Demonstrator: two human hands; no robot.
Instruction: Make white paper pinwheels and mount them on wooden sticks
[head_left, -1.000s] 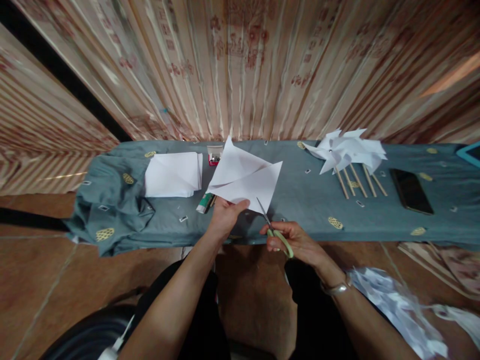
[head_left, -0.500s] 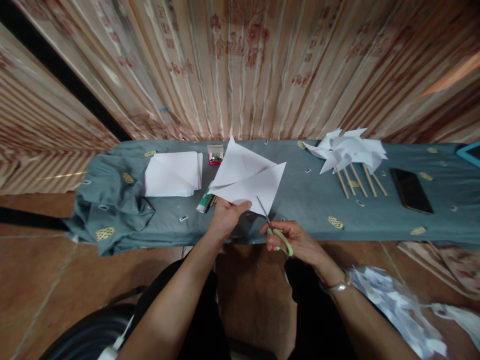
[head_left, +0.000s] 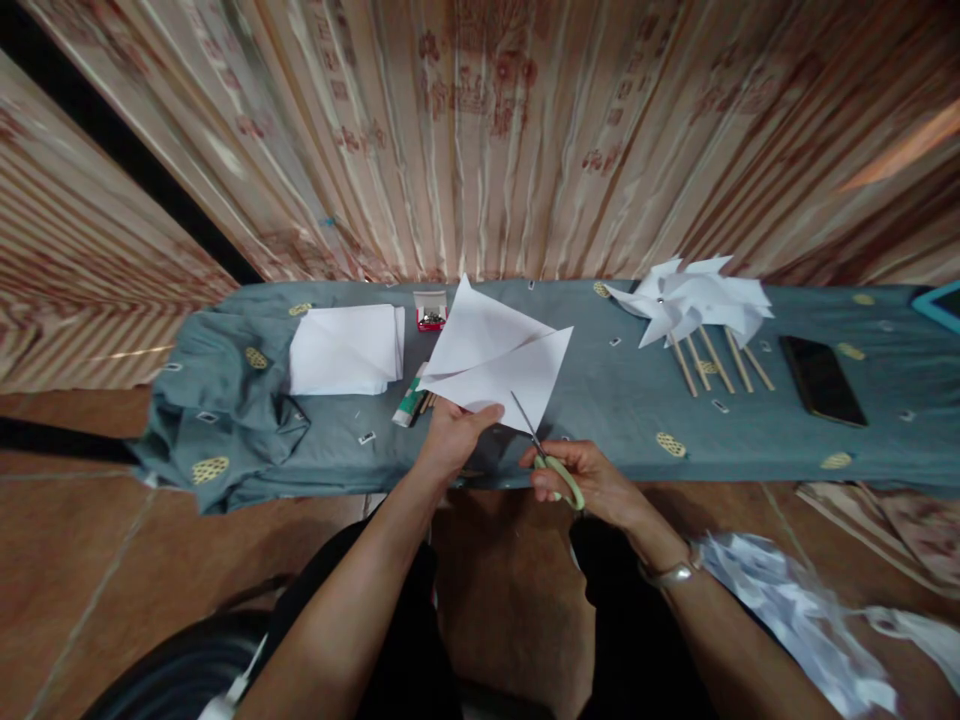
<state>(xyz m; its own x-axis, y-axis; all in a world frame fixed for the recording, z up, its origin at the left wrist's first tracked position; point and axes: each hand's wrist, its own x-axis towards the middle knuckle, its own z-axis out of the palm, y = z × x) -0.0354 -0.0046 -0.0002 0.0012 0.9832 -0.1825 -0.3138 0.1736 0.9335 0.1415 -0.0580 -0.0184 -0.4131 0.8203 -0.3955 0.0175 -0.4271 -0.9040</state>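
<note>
My left hand (head_left: 457, 432) pinches a white sheet of paper (head_left: 491, 345) at its near edge, thumb on top. A long slit or fold line runs across the sheet from its right side. In my right hand (head_left: 581, 475) is a pair of scissors (head_left: 559, 473) with light green handles. Their blade lies over the paper's near corner, pointing up and left; the lower blade is hidden by the sheet. Just left of the paper are a small open box of metal pins (head_left: 431, 318) and a green-and-white tube or packet (head_left: 410, 402), partly covered.
A stack of white paper (head_left: 345, 350) lies to the left on the green cloth (head_left: 600, 410). At the right are paper pinwheels (head_left: 694, 300) on wooden sticks and a dark phone (head_left: 823, 380). A bag of paper scraps (head_left: 787, 610) sits low at right.
Almost nothing differs. The paper, scissors and both hands keep nearly the same place, apart from a very slight shift.
</note>
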